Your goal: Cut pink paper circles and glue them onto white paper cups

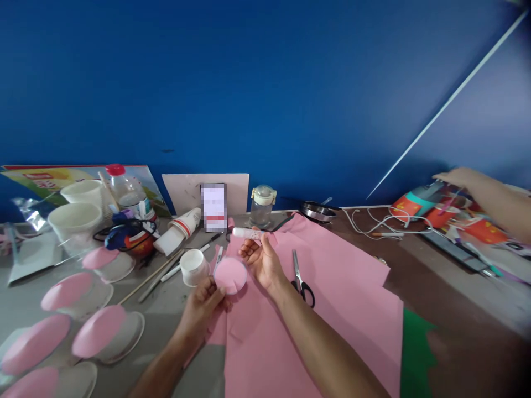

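Note:
My left hand (206, 298) pinches the lower edge of a round pink paper piece (230, 275), thumb on top. A small folded or cut flap shows near its lower edge. My right hand (264, 262) holds a white glue stick (245, 233) sideways between thumb and fingers, above and right of the round piece. Large pink paper sheets (344, 331) lie under my right forearm. Scissors (301, 279) with black handles rest on them, right of my right hand. A white paper cup (193, 267) stands just beyond my left hand.
Several paper cups with pink tops (99, 331) lie at the left. Behind them are a red-capped bottle (122, 185) and stacked white cups (77, 218). A phone (214, 207) and a lidded jar (263, 204) stand at the back. Another person's hand (460, 179) reaches in from the right.

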### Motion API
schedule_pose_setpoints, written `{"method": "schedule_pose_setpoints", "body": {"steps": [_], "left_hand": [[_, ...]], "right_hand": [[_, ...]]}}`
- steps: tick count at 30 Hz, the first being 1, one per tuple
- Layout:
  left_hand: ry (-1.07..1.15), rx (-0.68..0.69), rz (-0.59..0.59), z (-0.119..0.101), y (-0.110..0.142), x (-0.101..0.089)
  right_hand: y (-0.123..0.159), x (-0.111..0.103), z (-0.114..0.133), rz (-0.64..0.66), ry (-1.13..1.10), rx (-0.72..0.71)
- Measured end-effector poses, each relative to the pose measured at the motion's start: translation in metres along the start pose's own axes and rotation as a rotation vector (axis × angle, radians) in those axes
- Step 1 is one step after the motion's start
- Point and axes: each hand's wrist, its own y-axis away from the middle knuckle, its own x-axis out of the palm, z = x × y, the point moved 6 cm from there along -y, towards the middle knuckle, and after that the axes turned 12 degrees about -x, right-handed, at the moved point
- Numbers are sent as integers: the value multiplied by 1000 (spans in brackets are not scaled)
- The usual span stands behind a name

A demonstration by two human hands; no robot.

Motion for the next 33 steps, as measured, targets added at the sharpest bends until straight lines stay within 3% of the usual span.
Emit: {"method": "schedule_pose_setpoints", "body": {"steps": [8, 11, 14, 18, 27, 30, 33], "left_hand": [[-186, 200, -92, -7, 4, -2], [-549, 361, -93, -11, 8, 3], [-994, 544, -8, -9, 14, 17], [-1317, 636, 21, -4, 19, 26], [-1396, 838, -310, -13, 21, 12], [-1454, 892, -271, -7, 21, 15], [-1510, 848, -171, 3, 18, 18]], "right_hand": [[2, 6, 1, 150, 246, -237], [-2, 4, 10, 96, 228, -302], [-5, 6, 21, 76, 193, -330], [-3, 19, 32, 142, 197, -344], [2, 54, 54, 277, 296, -266], [8, 56, 63, 326, 295, -177], [17, 44, 69, 321, 304, -142]]}}
